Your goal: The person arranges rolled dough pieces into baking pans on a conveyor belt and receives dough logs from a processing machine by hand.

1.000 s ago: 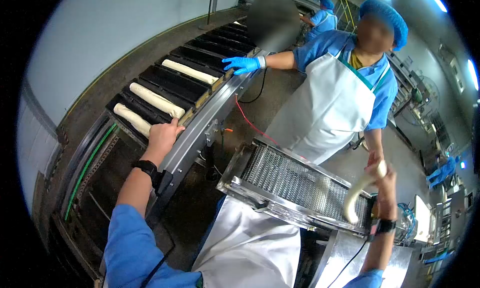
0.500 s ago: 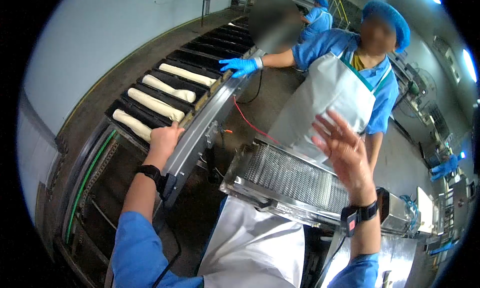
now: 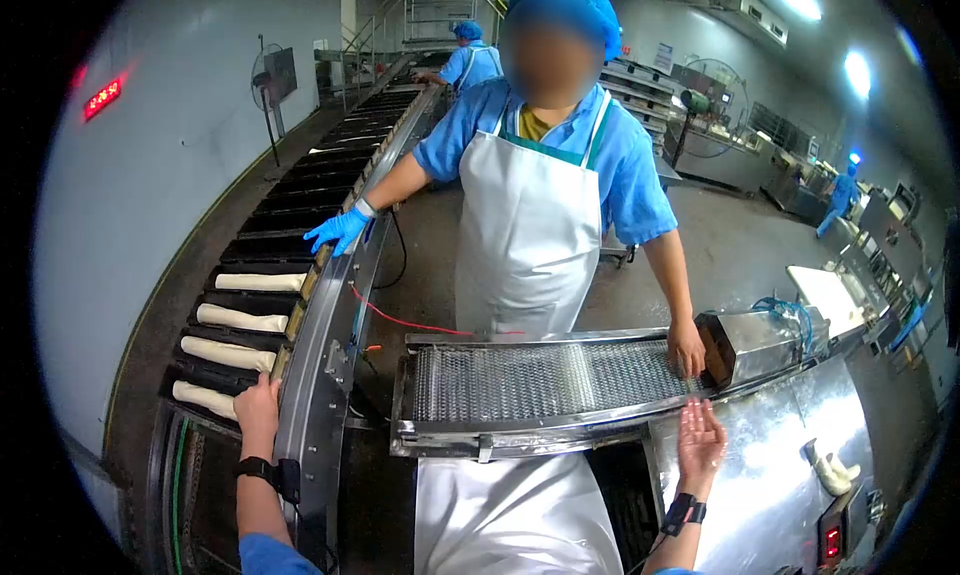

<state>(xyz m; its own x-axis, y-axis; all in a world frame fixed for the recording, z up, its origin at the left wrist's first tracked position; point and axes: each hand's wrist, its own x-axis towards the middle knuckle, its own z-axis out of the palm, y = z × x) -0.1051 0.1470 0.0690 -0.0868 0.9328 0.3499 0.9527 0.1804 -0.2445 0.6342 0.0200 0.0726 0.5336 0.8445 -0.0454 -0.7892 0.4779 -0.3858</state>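
At the near end of a line of black baking pans, my left hand has its fingers curled over a pan's end, beside a pale dough log. Its fingertips are partly hidden. Several more logs lie in neighbouring pans, among them one dough log just above my hand. My right hand is open and holds nothing, fingers stretched out at the edge of a metal mesh conveyor. Close beyond it, a co-worker's bare hand hangs over the mesh.
Across the mesh conveyor stands a co-worker in a white apron, with a blue-gloved hand on the pan line. Lumps of dough lie on the steel table at right. A metal housing sits on the conveyor's right end.
The view has swung left and upward. My raised right hand has come down to the mesh conveyor's near edge. My left hand stays at the near pan's end.
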